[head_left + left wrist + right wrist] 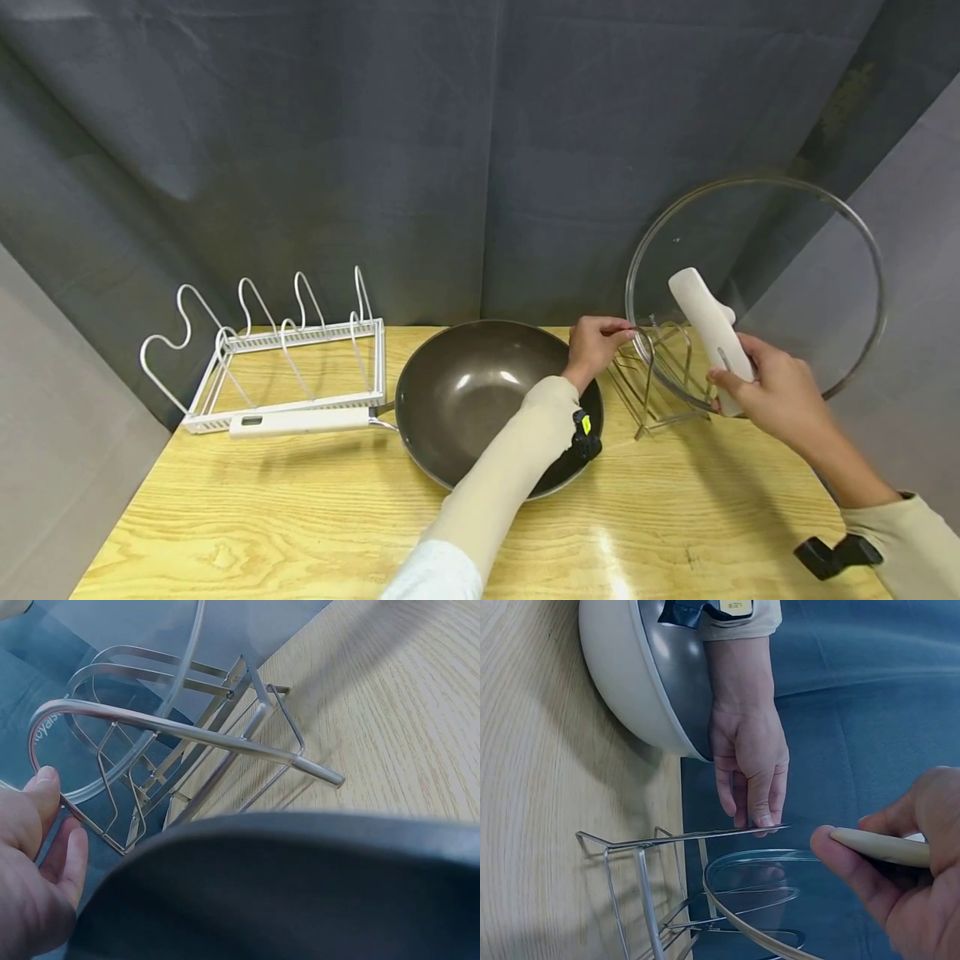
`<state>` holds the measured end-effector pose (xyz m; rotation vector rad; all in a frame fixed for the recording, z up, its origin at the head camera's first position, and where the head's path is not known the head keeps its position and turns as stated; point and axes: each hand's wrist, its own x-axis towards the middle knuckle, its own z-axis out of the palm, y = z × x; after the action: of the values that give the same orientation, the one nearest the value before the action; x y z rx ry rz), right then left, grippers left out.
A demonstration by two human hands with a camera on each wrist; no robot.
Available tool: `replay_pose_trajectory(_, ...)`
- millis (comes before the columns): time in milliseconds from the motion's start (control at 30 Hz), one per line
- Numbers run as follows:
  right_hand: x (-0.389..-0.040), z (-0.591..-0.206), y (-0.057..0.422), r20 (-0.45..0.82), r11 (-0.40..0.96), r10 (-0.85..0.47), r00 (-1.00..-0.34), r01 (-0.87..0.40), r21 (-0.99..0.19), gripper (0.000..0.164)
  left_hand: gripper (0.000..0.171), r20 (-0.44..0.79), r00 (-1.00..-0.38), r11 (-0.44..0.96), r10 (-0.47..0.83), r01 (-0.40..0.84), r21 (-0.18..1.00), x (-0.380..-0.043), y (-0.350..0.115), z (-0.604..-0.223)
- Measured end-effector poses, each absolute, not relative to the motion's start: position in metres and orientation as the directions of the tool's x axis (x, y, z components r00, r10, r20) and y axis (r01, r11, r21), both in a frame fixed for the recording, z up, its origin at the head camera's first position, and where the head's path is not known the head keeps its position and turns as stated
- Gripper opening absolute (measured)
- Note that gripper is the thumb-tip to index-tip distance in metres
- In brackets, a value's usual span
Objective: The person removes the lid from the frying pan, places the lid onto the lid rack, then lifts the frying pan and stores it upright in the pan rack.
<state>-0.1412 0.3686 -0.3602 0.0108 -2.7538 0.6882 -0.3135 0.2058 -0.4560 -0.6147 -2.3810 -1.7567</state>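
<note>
My left hand [594,348] reaches across the wok and pinches the front loop of a metal lid rack [187,733] between thumb and fingers. My right hand [783,392] grips the white handle [705,321] of a large clear glass lid [802,258]. Tilted upright, the lid has its lower rim among the rack's loops, behind the loop that the left hand pinches. A dark wok [465,400] with a long white handle [300,422] sits left of the rack, partly hidden under my left forearm.
At the back left stands a white rack [380,358] with several tall wire dividers, close behind the wok's handle. A dark curtain [375,167] hangs along the back of the wooden table [300,533]. Grey panels [60,400] close off both sides.
</note>
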Motion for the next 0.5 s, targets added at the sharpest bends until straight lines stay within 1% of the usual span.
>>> replay_pose_trajectory(100, -0.142, -0.364, 0.369, 0.282, 0.885, 0.073, -0.957, -0.069, -0.461, 0.055, 0.012, 0.337, -0.905, 0.241, 0.26, 0.399, 0.885, -0.313, 0.205, -0.456)
replay_pose_trajectory(267, -0.143, -0.369, 0.369, 0.306, 0.89, 0.071, -0.949, -0.078, -0.45, 0.052, 0.011, 0.349, -0.896, 0.246, 0.275, 0.416, 0.875, -0.313, 0.205, -0.456)
replay_pose_trajectory(500, -0.144, -0.372, 0.366, 0.321, 0.887, 0.061, -0.945, -0.097, -0.452, 0.048, 0.011, 0.346, -0.897, 0.254, 0.274, 0.415, 0.874, -0.313, 0.204, -0.454)
